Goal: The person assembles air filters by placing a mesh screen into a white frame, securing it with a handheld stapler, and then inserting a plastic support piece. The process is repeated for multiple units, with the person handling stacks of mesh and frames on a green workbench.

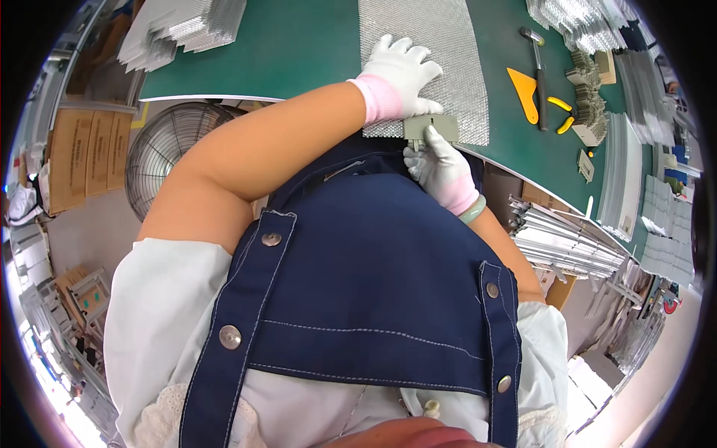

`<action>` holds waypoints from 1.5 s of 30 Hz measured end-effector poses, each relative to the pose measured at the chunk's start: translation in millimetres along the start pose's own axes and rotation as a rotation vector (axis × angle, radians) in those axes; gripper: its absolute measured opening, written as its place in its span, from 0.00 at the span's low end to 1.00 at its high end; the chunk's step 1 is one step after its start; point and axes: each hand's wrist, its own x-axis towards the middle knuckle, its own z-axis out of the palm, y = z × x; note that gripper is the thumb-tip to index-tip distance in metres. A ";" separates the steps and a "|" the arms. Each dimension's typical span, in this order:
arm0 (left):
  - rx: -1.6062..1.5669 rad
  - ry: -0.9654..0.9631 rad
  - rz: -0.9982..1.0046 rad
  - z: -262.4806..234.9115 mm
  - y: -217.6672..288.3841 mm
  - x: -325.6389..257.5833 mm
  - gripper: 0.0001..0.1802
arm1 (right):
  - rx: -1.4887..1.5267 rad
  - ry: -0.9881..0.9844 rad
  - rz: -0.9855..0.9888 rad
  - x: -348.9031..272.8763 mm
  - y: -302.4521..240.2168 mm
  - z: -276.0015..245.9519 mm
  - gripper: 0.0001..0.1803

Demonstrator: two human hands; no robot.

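Observation:
A silvery sheet with a fine mesh pattern (459, 75) lies lengthwise on the green table, its near end at the table's front edge. Across it rests my left hand (399, 75), in a white glove with a pink cuff, palm down and fingers spread. At the sheet's near end, my right hand (444, 168), gloved the same way, grips a flat grey-green plate (447, 126). The right thumb lies on the plate's top face, and the other fingers are curled beneath it. The plate overlaps the sheet's edge and has a small dark slot and tabs.
The green table (299, 45) carries a hammer (541, 82), an orange-yellow scraper (525, 95) and yellow-handled pliers (565, 125) at right. Beside them are stacked grey-green pieces (588, 104). Mesh sheets (196, 22) are piled at far left. A floor fan (175, 153) stands near cardboard boxes (93, 153).

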 end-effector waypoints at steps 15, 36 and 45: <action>0.008 0.011 0.112 8.3 19.9 -36.5 0.27 | 0.141 0.075 0.079 -38.7 14.9 3.5 0.25; 0.018 0.007 0.096 11.2 17.6 -23.6 0.27 | 0.016 0.117 -0.193 -29.1 23.2 -1.8 0.18; -0.009 -0.016 0.100 9.0 27.2 -30.9 0.27 | 0.233 0.053 -0.009 -44.8 13.1 1.7 0.13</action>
